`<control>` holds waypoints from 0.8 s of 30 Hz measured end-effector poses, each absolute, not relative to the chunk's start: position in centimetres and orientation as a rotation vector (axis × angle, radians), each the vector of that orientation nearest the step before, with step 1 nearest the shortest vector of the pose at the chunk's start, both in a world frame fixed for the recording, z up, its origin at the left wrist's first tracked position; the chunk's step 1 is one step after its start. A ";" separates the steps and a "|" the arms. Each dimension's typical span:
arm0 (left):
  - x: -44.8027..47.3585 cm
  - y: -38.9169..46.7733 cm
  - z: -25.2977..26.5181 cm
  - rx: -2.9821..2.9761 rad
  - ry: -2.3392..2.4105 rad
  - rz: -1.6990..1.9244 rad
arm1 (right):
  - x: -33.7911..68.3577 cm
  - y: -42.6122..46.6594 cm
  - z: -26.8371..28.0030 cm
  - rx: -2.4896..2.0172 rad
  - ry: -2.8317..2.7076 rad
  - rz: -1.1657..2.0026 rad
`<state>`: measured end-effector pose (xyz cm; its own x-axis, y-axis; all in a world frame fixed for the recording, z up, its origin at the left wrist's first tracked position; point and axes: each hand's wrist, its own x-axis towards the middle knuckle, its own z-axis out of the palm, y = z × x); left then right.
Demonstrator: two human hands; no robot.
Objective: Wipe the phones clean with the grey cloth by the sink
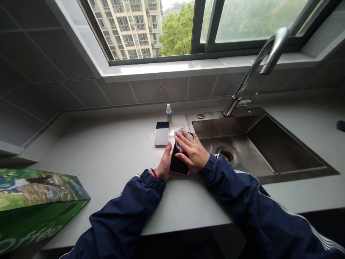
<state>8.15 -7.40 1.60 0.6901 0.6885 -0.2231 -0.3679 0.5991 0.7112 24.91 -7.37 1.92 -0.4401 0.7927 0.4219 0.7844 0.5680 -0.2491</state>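
My left hand (165,163) is closed around the left edge of a dark-screened phone (178,165), tilted above the counter. A white cloth or wipe (179,146) lies against the upper part of its screen. Over that cloth presses my right hand (192,151), its fingers together and pointing up and left. Just beyond lies a second phone (161,135) on the counter, its screen reflecting light. A clear phone case (176,128) lies beside it, partly covered by my right hand. Behind them stands a small white spray bottle (169,113) with a coloured label.
To the right is a steel sink (269,176) with a chrome faucet (256,68) arching over it. A green printed bag (45,205) stands at the counter's left. The white counter (107,151) runs below a window. A dark object (340,125) shows at the right edge.
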 end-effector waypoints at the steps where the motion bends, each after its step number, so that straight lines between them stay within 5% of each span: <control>1: 8.1 -7.4 1.6 0.682 0.528 0.650 | 24.9 -7.4 1.9 -1.258 -2.311 0.026; 13: 8.7 -7.4 2.4 0.548 0.531 0.836 | 23.9 -8.2 1.9 -1.100 -2.439 0.080; 24: 7.3 -6.8 1.9 0.487 0.439 0.645 | 25.7 -7.0 2.0 -1.476 -2.198 0.076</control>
<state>7.25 -6.77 1.94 0.7161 0.6578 -0.2333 -0.4585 0.6954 0.5534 25.68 -6.99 1.95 -0.2967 0.8834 0.3628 0.8562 0.4143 -0.3086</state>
